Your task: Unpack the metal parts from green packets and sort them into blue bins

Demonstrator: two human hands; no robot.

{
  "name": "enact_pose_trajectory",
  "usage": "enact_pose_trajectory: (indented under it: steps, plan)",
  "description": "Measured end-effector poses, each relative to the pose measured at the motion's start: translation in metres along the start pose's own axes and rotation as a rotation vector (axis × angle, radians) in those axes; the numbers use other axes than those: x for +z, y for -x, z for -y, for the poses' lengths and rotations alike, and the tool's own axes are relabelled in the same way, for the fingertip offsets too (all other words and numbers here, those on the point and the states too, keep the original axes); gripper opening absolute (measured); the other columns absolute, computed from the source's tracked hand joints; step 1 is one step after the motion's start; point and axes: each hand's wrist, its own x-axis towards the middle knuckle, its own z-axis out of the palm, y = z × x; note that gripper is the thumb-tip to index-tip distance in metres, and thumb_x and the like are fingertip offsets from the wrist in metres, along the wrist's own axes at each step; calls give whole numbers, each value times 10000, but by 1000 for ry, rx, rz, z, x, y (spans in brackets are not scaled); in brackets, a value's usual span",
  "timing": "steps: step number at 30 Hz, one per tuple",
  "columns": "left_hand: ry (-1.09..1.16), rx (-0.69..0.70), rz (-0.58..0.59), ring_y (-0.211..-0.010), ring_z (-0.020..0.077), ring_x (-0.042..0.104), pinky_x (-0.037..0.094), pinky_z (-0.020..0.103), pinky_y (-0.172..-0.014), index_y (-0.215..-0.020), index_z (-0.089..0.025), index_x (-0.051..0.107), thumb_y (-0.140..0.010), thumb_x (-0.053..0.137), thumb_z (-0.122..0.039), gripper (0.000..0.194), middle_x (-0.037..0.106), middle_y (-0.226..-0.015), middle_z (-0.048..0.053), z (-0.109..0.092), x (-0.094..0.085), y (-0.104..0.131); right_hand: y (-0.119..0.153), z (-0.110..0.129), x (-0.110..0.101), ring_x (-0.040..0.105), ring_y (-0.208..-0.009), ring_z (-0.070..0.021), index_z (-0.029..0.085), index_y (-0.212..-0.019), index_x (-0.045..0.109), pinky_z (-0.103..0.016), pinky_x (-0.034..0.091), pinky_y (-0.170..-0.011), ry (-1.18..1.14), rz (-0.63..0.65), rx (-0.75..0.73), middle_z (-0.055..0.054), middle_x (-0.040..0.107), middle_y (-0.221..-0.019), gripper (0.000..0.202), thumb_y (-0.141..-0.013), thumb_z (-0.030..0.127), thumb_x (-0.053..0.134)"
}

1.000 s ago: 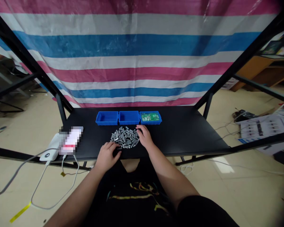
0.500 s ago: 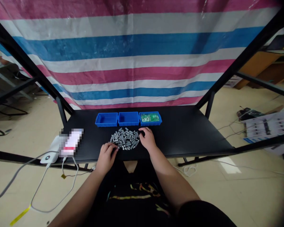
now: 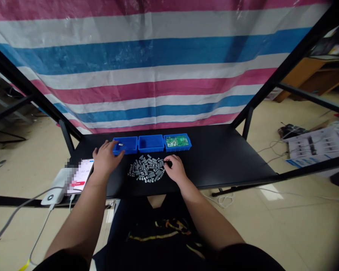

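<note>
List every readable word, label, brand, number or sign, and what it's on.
No text reads for certain.
Phone screen: partly pixelated; the rest too small.
White device: round dark mark, too small.
Printed white item, far right: too blurred.
Shirt print: unreadable.
Grey parts, green boards: none legible.

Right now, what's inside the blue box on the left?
One small, light-coloured piece shows inside the left blue box. The left hand covers part of the box's left end, so anything beneath it there can't be seen.

- wrinkly pink, white and blue striped tarp point(image 3: 154, 51) for a backdrop
- black frame point(image 3: 282, 69) slanting up either side
- shiny beige tile floor point(image 3: 243, 222), bright light patch point(image 3: 271, 192) on the right
- brown desk point(image 3: 302, 78) far right, kinda cluttered
</note>
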Motion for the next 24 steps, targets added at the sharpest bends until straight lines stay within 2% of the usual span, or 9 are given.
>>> enact_pose_trajectory:
  steps: [2, 5, 8, 11, 14, 20, 24]
  plan:
    - [42, -21, 28, -1171, 324, 659, 478, 473, -1003, -1199, -252, 675, -887, 610, -466, 384, 741, -1211, 87, -2, 1, 9, 0, 2, -1, 629, -945, -236, 238, -969, 710, -396, 484, -917, 6, 14, -7, -35, 707, -972, 217, -803, 117, 641]
    - [192, -56, 133, -901, 244, 718, 531, 350, -810, -1063, -256, 697, -882, 589, -431, 274, 771, -990, 32, 1, 12, 37, 0, 3, 0, 629, -968, -249, 249, -1059, 733, -417, 483, -936, 41, 29, 1, -46, 716, -1013, 243, -839, 173, 663]
    - [295, -49, 212, -872, 212, 710, 532, 315, -793, -1020, -261, 699, -864, 596, -386, 225, 759, -946, 18, 9, 27, 68, 0, 3, 3, 616, -992, -266, 266, -1148, 745, -444, 472, -957, 106, 33, 17, -66, 707, -1057, 281, -878, 244, 669]
    - [318, -25, 244, -863, 207, 695, 537, 317, -798, -1014, -247, 710, -872, 606, -408, 238, 747, -965, 37, 14, 39, 86, 0, 2, 7, 602, -984, -268, 278, -1158, 760, -454, 463, -964, 143, 41, 14, -74, 691, -1054, 280, -897, 274, 661]
    - [275, -49, 252, -858, 222, 689, 530, 329, -773, -977, -246, 732, -895, 596, -477, 280, 746, -958, 49, 13, 45, 88, 0, 1, 8, 596, -983, -272, 286, -1156, 763, -460, 459, -961, 148, 42, 13, -76, 682, -1054, 277, -896, 287, 667]
    - [209, -89, 324, -898, 244, 691, 516, 340, -759, -974, -260, 739, -886, 622, -524, 301, 743, -967, 49, 3, 50, 75, 0, 4, 8, 585, -1008, -290, 273, -1109, 761, -468, 454, -946, 157, 55, 44, -78, 685, -1072, 244, -883, 282, 671]
    - [291, -63, 246, -877, 226, 668, 532, 345, -781, -1021, -234, 695, -910, 604, -487, 292, 714, -975, 56, 4, 49, 84, 1, 3, 9, 591, -991, -280, 276, -1144, 743, -451, 456, -937, 138, 36, 27, -74, 688, -1047, 276, -880, 263, 664]
